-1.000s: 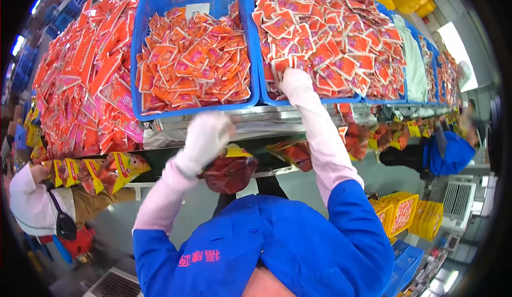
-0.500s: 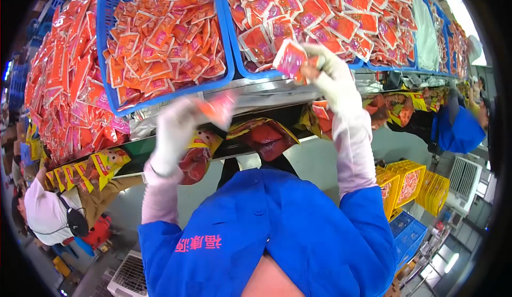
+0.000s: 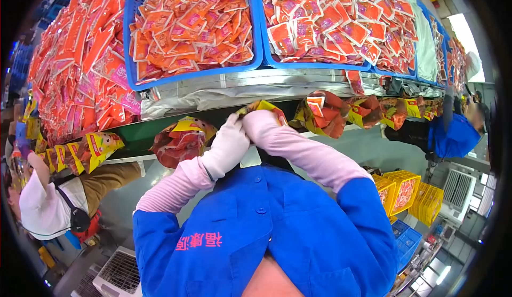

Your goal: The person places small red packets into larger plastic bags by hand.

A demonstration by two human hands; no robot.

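My left hand [image 3: 228, 145], in a white glove, pinches the near-left rim of a yellow-and-red plastic bag [image 3: 262, 106] standing on the dark conveyor. My right hand [image 3: 262, 124], also gloved, reaches over and into the mouth of that bag, so its fingers are hidden. Whether a sachet is in it I cannot see. Left of my hands stands another open bag [image 3: 182, 139] with red packets inside. To the right, an open bag [image 3: 322, 114] has a small red sachet [image 3: 316, 105] on top.
Beyond the conveyor [image 3: 133, 146], blue crates [image 3: 260, 57] hold heaps of red sachets. A pile of larger red packets [image 3: 80, 67] lies at left. One sachet [image 3: 354, 82] rests on the metal ledge. Co-workers [image 3: 453, 131] [image 3: 50, 201] stand at both sides. Yellow crates [image 3: 402, 190] are behind right.
Both hands have come down from near the crates to one bag on the conveyor. The sachets they held are out of sight. The bags have shifted left; my view has turned slightly.
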